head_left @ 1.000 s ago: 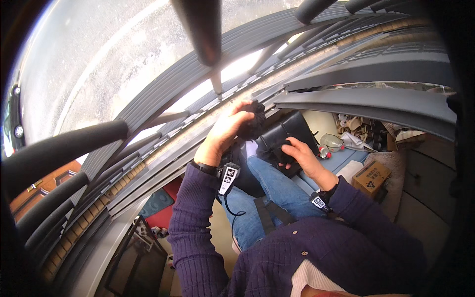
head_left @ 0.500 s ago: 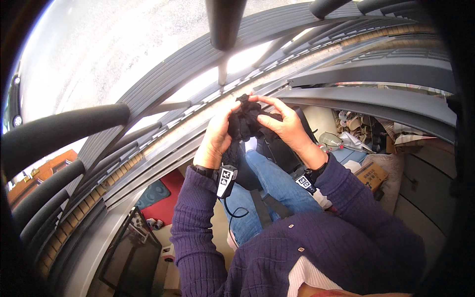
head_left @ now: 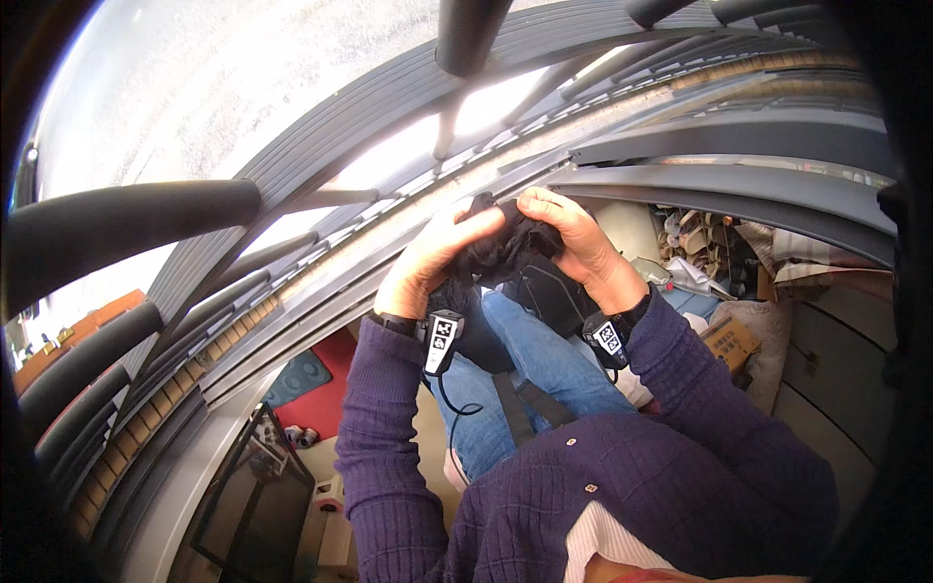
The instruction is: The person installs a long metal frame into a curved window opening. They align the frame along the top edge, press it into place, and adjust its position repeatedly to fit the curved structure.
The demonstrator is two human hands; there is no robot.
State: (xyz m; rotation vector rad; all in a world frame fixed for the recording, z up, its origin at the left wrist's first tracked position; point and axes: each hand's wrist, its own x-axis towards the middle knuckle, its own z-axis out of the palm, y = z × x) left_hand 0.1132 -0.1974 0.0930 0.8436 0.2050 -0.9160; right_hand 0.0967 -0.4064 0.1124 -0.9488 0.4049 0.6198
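A bunched piece of black, soft cloth (head_left: 503, 248) hangs between my two hands, above my jeans and beside the window rail. Its exact kind cannot be made out, as it is crumpled and partly covered by my fingers. My left hand (head_left: 435, 257) grips its left side, thumb laid across the front. My right hand (head_left: 585, 248) clasps the right side with the thumb on top. The other fingers of both hands are mostly behind the fabric. Small devices (head_left: 443, 342) with black-and-white markers are strapped at both wrists.
Dark railing bars (head_left: 136, 228) curve across the left and top, with a metal window frame (head_left: 321, 316) just beyond my hands. At right are a cardboard box (head_left: 731, 342), a clear container (head_left: 649, 274) and grey cabinets (head_left: 826, 389). A dark-framed panel (head_left: 258, 505) stands lower left.
Both thumbs have shifted onto the front of the cloth, and my hands have turned and come slightly apart. The cloth is more gathered and spread sideways between them.
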